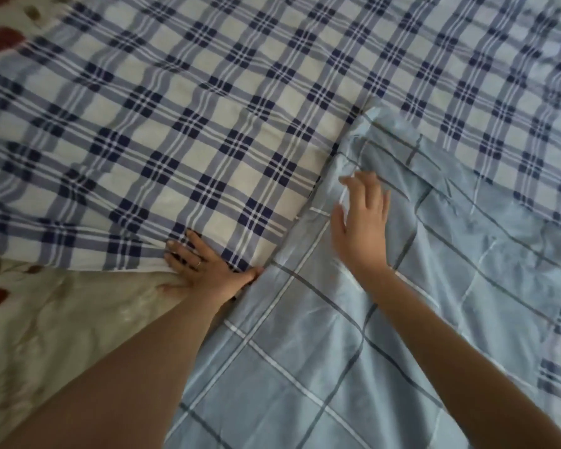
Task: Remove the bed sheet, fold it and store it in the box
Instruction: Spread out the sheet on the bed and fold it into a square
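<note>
Head view, the only one we have. Early stage, by our reading: the plaid sheet (207,124) lies spread wide and mostly flat, running away from both hands to the far and side edges of the view. No fold is made in it that we can see, and no box shows anywhere. Removal looks barely begun, with folding and storing all left to do. The left hand (207,268) rests on the near hem of the plaid sheet with fingers spread and fairly straight, pressing down, not pinching; a ring (199,263) shows on one finger. Just behind the heel of that hand and out past its little-finger side, a cream floral fabric (62,319) is uncovered, so the hem stops there and is not tucked. On the thumb side, touching the thumb, starts a light-blue checked cloth (337,351) that lies over the plaid and reaches its corner beyond the right fingertips. We cannot tell whether this is a second cover or part of the job; we take the plaid as the sheet meant. The right hand (363,222) is open with fingers fanned. It is blurred, and sits over the light-blue cloth; whether the palm touches it we cannot tell. It holds nothing. Sheet itself: thin woven cotton by the look, dark-blue and grey checks on white. Soft ripples run out from the left fingertips, and it is smoother farther off. We expect it limp and easy to gather.
</note>
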The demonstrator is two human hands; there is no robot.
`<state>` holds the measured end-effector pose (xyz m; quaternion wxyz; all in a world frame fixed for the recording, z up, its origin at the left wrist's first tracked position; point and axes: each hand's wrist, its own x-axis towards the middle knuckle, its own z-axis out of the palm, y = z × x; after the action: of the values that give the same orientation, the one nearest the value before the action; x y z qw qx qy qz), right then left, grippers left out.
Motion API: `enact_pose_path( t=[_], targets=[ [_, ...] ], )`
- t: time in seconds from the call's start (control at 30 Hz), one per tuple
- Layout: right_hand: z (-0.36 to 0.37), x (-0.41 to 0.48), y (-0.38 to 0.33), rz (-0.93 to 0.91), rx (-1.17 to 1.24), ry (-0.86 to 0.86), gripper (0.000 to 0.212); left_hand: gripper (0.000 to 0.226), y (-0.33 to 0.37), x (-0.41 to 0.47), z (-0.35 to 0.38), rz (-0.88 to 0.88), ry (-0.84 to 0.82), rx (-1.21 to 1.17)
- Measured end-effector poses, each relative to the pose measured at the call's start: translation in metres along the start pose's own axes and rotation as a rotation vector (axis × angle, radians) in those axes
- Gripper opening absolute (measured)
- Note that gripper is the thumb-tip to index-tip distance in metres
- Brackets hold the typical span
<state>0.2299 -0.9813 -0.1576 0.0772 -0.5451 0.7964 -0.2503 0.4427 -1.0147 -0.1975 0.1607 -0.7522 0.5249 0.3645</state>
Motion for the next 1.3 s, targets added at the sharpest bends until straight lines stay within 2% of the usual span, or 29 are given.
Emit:
enact_pose_path(
  t=[0.07,0.13,0.17,0.2,0.23,0.3,0.37,0.43,0.5,0.53,0.6,0.7,0.8,0.9,0.97,1.03,1.13,1.3],
  targets=[
    [-0.003,-0.089,-0.008,-0.235,-0.011,-0.164,0.041,0.156,-0.001,-0.004,0.0,0.005,0.001,-0.013],
    [0.0,-0.15,0.011,-0.61,-0.172,-0.342,0.044,0.154,-0.001,-0.009,-0.001,0.017,0.002,-0.032],
    [-0.001,-0.156,0.033,-0.73,-0.261,-0.413,0.048,0.153,0.003,-0.012,-0.001,0.029,0.0,-0.046],
    [-0.001,-0.154,0.052,-0.745,-0.324,-0.427,0.051,0.152,0.004,-0.015,-0.004,0.033,-0.003,-0.06],
    [0.0,-0.151,0.065,-0.654,-0.344,-0.398,0.055,0.151,0.0,-0.018,-0.007,0.029,0.012,-0.064],
    [-0.011,-0.131,0.08,-0.328,-0.264,-0.334,0.063,0.148,-0.008,-0.016,-0.01,0.021,0.043,-0.089],
    [-0.023,-0.122,0.067,-0.149,-0.073,-0.217,0.053,0.137,-0.025,-0.019,-0.01,0.067,0.127,-0.177],
    [-0.035,-0.133,0.046,-0.219,-0.045,-0.067,0.037,0.112,-0.043,-0.037,0.009,0.219,0.342,-0.241],
    [-0.044,-0.152,0.041,-0.307,-0.077,-0.044,0.035,0.089,-0.046,-0.065,0.032,0.426,0.496,-0.182],
    [-0.058,-0.169,0.057,-0.263,-0.133,-0.025,0.038,0.087,-0.035,-0.087,0.053,0.547,0.46,-0.102],
    [-0.077,-0.192,0.097,0.012,-0.165,0.056,0.047,0.098,-0.013,-0.118,0.086,0.65,0.272,0.071],
    [-0.115,-0.212,0.152,0.541,-0.072,0.201,0.056,0.136,0.012,-0.146,0.119,0.541,-0.037,0.321],
    [-0.143,-0.195,0.194,0.797,-0.056,0.168,0.075,0.158,0.018,-0.15,0.132,0.451,-0.103,0.47],
    [-0.154,-0.156,0.23,1.083,0.078,0.19,0.094,0.163,0.029,-0.149,0.138,0.415,-0.134,0.527],
    [-0.154,-0.136,0.248,1.15,0.108,0.143,0.087,0.164,0.033,-0.15,0.138,0.395,-0.17,0.554],
    [-0.15,-0.123,0.265,1.074,0.038,0.097,0.063,0.164,0.034,-0.149,0.139,0.361,-0.212,0.575],
    [-0.159,-0.112,0.291,1.065,-0.043,0.145,0.03,0.163,0.043,-0.151,0.141,0.339,-0.27,0.648],
    [-0.183,-0.117,0.322,1.145,0.185,0.345,0.028,0.162,0.056,-0.155,0.125,0.284,-0.269,0.687]
  ],
)
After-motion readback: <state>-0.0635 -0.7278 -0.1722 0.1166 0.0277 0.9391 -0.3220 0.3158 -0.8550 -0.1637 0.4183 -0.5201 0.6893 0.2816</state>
